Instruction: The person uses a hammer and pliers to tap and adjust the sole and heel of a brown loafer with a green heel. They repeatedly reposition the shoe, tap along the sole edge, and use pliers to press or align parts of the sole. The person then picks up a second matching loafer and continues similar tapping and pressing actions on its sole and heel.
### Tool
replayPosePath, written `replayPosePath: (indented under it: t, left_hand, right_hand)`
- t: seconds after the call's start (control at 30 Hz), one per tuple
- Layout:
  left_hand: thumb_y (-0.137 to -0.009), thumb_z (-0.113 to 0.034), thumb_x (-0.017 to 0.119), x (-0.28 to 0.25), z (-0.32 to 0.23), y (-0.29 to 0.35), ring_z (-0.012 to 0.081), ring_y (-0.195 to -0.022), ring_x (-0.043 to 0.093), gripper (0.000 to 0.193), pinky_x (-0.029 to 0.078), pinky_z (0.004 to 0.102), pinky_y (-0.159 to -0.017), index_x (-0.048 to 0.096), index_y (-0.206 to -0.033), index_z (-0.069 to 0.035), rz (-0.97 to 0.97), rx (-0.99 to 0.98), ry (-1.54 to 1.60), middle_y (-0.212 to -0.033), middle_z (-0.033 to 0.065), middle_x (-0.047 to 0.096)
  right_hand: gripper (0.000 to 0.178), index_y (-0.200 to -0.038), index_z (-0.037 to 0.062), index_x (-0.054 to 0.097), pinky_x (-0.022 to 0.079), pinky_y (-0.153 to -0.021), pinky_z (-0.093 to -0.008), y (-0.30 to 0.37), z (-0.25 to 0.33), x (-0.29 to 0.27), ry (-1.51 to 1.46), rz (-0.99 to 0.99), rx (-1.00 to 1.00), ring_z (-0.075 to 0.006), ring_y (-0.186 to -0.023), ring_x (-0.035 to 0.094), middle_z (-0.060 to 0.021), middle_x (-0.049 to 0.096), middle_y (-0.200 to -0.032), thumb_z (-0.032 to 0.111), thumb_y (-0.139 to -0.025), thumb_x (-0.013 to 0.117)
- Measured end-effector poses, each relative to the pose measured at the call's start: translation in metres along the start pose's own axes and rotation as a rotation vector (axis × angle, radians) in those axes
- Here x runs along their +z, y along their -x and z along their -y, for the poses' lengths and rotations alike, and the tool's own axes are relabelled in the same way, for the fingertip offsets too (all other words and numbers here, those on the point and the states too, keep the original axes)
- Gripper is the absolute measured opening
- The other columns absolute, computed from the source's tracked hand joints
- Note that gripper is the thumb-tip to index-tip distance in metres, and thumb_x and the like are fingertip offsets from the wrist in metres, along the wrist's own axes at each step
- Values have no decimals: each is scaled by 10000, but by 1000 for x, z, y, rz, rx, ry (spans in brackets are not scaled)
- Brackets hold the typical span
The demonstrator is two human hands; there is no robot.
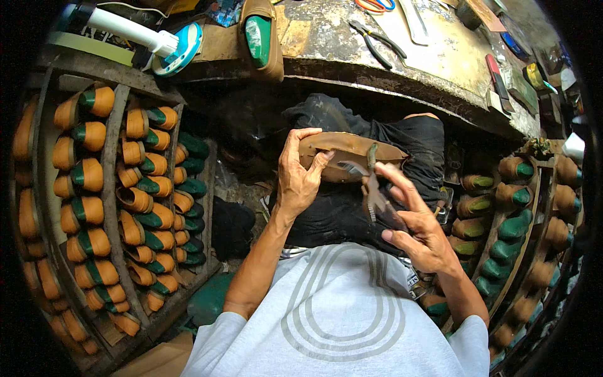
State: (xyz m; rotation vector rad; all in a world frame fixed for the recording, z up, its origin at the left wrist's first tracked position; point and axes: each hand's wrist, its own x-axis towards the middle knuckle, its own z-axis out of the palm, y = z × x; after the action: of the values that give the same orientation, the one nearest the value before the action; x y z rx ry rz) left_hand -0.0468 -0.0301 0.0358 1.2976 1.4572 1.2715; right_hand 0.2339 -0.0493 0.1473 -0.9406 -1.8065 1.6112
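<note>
A brown leather shoe upper on its last [361, 143] lies across my lap, its underside turned up and small nails along the edge. My left hand [298, 177] grips its left end, with the thumb pressing on the underside. In my right hand [422, 234] is a pair of metal lasting pincers [375, 191], smeared by motion. Their curved jaw is close to the near edge of the shoe; whether it touches, I cannot tell. My right fingers are partly spread around the handles.
Ahead, the worn workbench [308, 53] carries a brown shoe with a green last [257, 41], black-handled pliers [380, 44], scissors [377, 5] and a red-handled tool [496, 75]. A white lamp-like object [135, 34] lies at far left. Racks of lasted shoes [88, 176] flank both sides.
</note>
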Motion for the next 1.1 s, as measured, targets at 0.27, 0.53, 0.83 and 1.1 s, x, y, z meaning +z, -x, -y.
replayPosePath:
  t: [0.27, 0.53, 0.83, 1.1]
  left_hand:
    - [-1075, -195, 868, 1, 9, -10, 232, -1118, 755, 422, 606, 395, -1008, 657, -1409, -45, 16, -14, 39, -1216, 125, 780]
    - [-1084, -204, 853, 2, 14, -5, 226, -1130, 749, 424, 605, 400, -1019, 636, -1412, -45, 29, -34, 115, -1220, 129, 774]
    - [-1069, -185, 860, -2, -8, 11, 249, -1191, 742, 458, 591, 409, -1068, 631, -1441, -47, 38, -96, 172, -1271, 137, 758]
    - [-1092, -250, 761, -7, -24, 26, 314, -1313, 694, 476, 542, 445, -1152, 620, -1491, -33, 47, -23, 4, -1407, 161, 696]
  right_hand:
    - [199, -1078, -62, 779, 418, -1102, -469, 10, 17, -17, -166, 30, -26, -360, -1292, 579, -269, 638, -1399, 132, -1040, 759]
    - [391, -1363, -82, 734, 530, -915, -381, -10, -27, 30, -126, 41, 291, -149, -979, 551, -69, 668, -1108, 266, -1232, 614]
    - [449, -1391, 32, 811, 369, -681, -330, -8, -55, 26, -196, 153, 512, -97, -790, 429, 41, 506, -839, 406, -1224, 627]
    - [337, -1138, -93, 784, 531, -730, -422, -30, -19, 10, 101, 128, 324, -218, -768, 633, -163, 699, -929, 213, -1179, 649]
